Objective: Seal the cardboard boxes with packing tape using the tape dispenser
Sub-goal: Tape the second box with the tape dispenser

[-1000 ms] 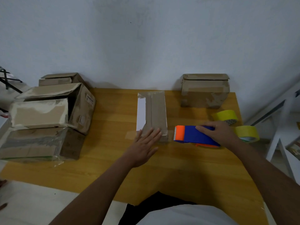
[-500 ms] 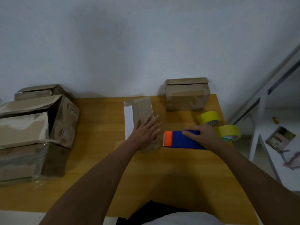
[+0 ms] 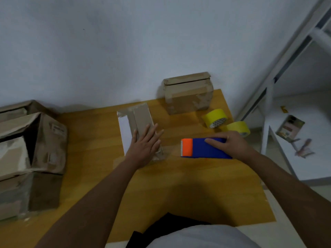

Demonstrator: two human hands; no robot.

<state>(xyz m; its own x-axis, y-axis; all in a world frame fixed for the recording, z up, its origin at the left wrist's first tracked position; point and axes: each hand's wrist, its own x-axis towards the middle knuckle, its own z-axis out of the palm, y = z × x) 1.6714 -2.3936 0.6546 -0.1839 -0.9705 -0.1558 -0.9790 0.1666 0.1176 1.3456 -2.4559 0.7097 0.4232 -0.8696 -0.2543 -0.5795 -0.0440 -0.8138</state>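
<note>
Stacked boxes (image 3: 30,158) cut off at left edge. Right hand (image 3: 231,144) hides dispenser (image 3: 204,148) rear. Items (image 3: 293,135) on white shelf blurred, unidentifiable.

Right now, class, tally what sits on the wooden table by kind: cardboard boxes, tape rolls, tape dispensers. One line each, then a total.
Cardboard boxes: 5, the flat box, the back box, and three stacked left
Yellow tape rolls: 2
Tape dispenser: 1
Total: 8

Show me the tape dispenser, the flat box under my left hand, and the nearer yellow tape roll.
tape dispenser (image 3: 200,149), head view, blue body.
flat box (image 3: 141,115), head view, top face.
yellow tape roll (image 3: 236,127), head view, outer band.
</note>
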